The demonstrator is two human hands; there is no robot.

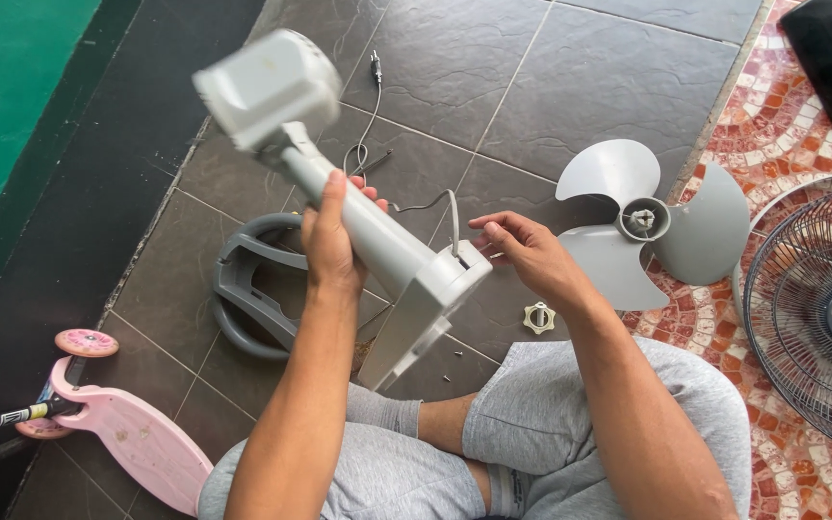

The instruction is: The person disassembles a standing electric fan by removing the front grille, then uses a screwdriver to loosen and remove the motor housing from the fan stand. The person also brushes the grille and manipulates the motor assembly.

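Observation:
My left hand (329,241) grips the grey stem of a fan body (377,241), held tilted above my lap with the blurred motor housing (267,87) up at the far left. The stem's square foot (435,299) points toward me. My right hand (522,250) pinches the grey power cord (435,202) where it comes out of that foot. The cord runs back across the dark tiles to a plug (376,65).
A grey three-blade fan propeller (618,173) lies on the floor to the right, with a small white plastic nut (538,317) near my knee. A wire fan guard (820,308) sits at the right edge. A grey ring base (243,289) and a pink scooter (117,424) lie to the left.

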